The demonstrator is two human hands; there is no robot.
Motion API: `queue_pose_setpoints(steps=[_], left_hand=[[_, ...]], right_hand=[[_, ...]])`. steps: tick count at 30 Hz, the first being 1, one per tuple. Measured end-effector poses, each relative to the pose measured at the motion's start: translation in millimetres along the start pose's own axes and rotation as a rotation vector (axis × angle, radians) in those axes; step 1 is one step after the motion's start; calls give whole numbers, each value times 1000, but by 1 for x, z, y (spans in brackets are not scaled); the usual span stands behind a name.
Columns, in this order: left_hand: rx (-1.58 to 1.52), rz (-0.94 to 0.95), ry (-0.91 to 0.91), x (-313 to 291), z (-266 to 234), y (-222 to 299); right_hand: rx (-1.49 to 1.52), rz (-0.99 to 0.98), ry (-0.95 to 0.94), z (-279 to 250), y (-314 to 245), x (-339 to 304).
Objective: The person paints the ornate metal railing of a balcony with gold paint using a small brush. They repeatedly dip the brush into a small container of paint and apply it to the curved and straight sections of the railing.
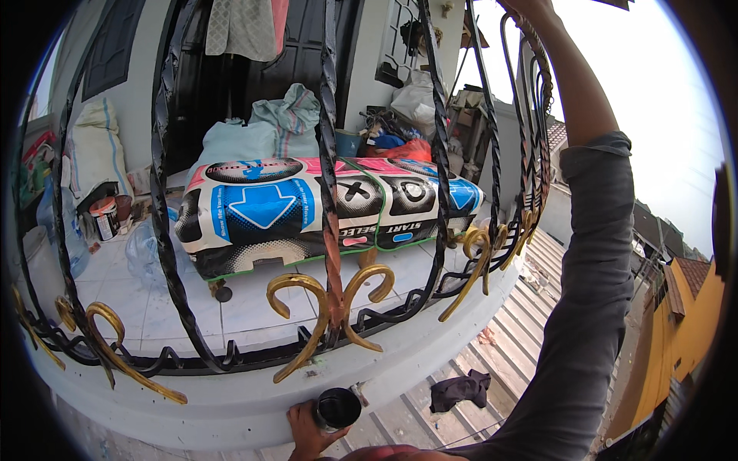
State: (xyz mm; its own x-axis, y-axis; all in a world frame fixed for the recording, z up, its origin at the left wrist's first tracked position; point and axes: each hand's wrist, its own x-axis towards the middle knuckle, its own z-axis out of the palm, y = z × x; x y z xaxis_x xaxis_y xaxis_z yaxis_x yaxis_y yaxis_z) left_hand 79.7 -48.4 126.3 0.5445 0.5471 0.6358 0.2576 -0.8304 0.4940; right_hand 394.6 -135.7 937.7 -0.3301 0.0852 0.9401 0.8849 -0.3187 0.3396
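The left hand (304, 430) has its fingers wrapped around a small dark can (337, 408), held just below the grey ledge (231, 407) of a curved balcony. The right hand (530, 8) reaches up at the top edge and grips the top of the railing (330, 230); its fingers are cut off by the edge, so how they close I cannot tell. Between the two hands stand the railing's twisted black bars and gold scrolls (369, 280). Behind the bars, beyond the fingers, lies a rolled printed mat (307, 211) on the tiled floor (246, 307), with sacks (269, 131) behind it and a paint tin (104, 217) to its left. Right of the can, a dark rag (459, 388) lies on the roof (492, 361) below.
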Motion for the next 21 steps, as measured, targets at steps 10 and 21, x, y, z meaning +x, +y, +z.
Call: queue_pose_setpoints(steps=[10, 21], left_hand=[[-27, -45, -49, 4, -3, 1], [-206, -264, -177, -3, 6, -2]], right_hand=[[-43, -83, 53, 9, 0, -5], [82, 56, -172, -3, 13, -7]])
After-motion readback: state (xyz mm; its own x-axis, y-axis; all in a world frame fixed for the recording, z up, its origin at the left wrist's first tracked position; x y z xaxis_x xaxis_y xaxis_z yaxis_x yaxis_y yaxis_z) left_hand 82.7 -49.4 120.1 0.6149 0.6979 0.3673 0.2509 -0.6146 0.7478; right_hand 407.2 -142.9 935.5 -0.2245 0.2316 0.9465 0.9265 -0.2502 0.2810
